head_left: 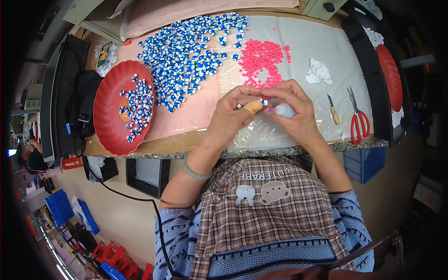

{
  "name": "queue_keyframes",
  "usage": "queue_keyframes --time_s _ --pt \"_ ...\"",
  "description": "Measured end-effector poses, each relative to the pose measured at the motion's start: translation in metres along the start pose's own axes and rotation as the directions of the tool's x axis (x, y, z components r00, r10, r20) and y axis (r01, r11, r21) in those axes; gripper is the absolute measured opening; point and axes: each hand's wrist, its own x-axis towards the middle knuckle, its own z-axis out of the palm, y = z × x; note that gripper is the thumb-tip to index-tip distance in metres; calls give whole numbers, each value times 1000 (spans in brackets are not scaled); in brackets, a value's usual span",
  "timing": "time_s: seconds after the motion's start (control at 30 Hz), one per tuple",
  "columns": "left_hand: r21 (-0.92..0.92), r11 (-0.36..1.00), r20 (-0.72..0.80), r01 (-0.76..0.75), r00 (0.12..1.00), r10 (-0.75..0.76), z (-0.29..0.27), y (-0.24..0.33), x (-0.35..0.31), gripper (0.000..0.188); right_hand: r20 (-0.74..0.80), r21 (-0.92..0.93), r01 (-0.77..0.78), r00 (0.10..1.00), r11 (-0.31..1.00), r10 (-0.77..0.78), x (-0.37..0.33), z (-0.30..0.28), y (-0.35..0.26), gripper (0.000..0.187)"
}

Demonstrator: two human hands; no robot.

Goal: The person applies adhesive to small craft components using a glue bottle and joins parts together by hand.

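Note:
My left hand (232, 112) is closed, with a tan covering (253, 107) on one fingertip. Between its fingers is a small blue-and-white piece (264, 102), close to the fingers of my other hand. My right hand (298, 112) curls around a rounded, whitish squeeze bottle (284, 110), whose tip is hidden. Just beyond my hands lie many small flat pink pieces (262, 60). A wide spread of blue-and-white pieces (182, 60) covers the table farther left. At the left, a red scalloped dish (106, 116) holds several similar pieces with pink on them.
Red-handled scissors (358, 122) and a small knife with a wooden handle (334, 112) lie to the right. Crumpled white tissue (319, 71) is behind them. A black bin with a red dish (388, 77) stands at the right edge. A black cable (121, 193) hangs at the left.

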Motion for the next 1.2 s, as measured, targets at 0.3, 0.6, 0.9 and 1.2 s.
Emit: queue_keyframes --time_s 0.3,0.6,0.9,1.2 --pt "153 988 15 11 1000 -13 2 6 0 28 66 -121 5 998 993 3 -3 -5 10 40" --pt "535 819 49 -209 975 216 0 4 0 33 -26 -52 -109 994 993 108 -6 -10 15 28" --pt "60 998 122 12 992 -19 -7 7 0 34 -3 22 -121 993 992 121 -9 -14 16 25" --pt "-208 966 120 154 984 -131 0 10 -4 47 -14 82 -147 989 986 149 -10 -17 20 24"
